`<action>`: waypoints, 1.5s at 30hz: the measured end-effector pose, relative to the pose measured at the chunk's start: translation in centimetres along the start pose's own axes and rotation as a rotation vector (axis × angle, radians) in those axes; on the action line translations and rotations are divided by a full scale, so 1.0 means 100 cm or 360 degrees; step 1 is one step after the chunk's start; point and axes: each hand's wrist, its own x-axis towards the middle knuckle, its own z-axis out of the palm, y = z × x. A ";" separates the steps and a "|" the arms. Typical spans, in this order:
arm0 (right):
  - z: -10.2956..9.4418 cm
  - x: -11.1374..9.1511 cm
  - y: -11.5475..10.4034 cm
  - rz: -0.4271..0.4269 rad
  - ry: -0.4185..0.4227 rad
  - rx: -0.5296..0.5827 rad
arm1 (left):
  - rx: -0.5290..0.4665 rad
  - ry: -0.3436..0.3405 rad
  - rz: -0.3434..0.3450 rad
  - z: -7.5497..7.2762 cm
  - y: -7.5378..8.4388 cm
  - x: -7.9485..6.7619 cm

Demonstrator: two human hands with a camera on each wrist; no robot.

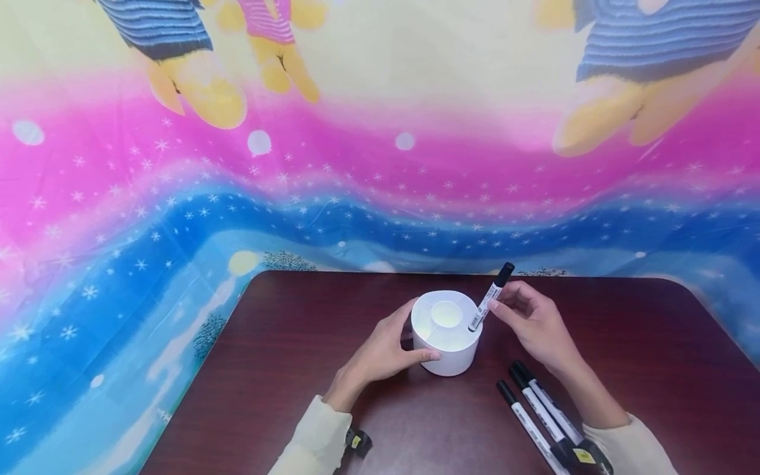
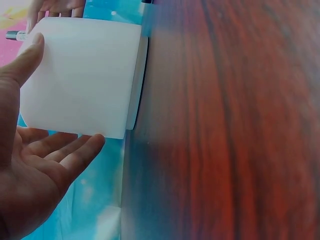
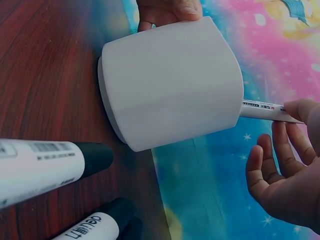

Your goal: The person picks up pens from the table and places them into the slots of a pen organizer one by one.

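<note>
A white round pen holder (image 1: 448,361) with inner compartments stands upright on the table. My left hand (image 1: 380,348) holds it from the left side, thumb on the near wall and fingers round the far side; the left wrist view shows the same grip on the holder (image 2: 82,80). Between thumb and fingers, my right hand (image 1: 537,323) pinches a black-capped white marker (image 1: 491,298). That marker leans, cap up, with its lower end at the holder's right rim. In the right wrist view, the holder wall hides the marker's (image 3: 262,110) lower end.
Three more black-capped markers (image 1: 537,412) lie side by side on the dark wood table (image 1: 285,349), below the right forearm. A wrist camera (image 1: 584,455) partly covers them in the head view. Behind the table's far edge hangs a colourful printed cloth (image 1: 356,165).
</note>
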 end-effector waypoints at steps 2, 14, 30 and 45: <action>0.000 0.000 0.001 -0.0003 -0.0006 -0.0011 | -0.0003 0.0000 0.0002 0.000 0.000 0.000; 0.001 -0.001 0.008 -0.0015 -0.0087 0.0041 | 0.0005 -0.0001 -0.0012 0.000 0.001 0.000; 0.003 -0.004 0.012 0.0021 -0.0167 -0.0039 | 0.0023 0.0002 -0.0021 0.000 0.002 0.000; 0.004 -0.006 0.014 0.0040 -0.0254 0.0010 | 0.0033 0.0005 -0.0021 0.001 0.001 0.001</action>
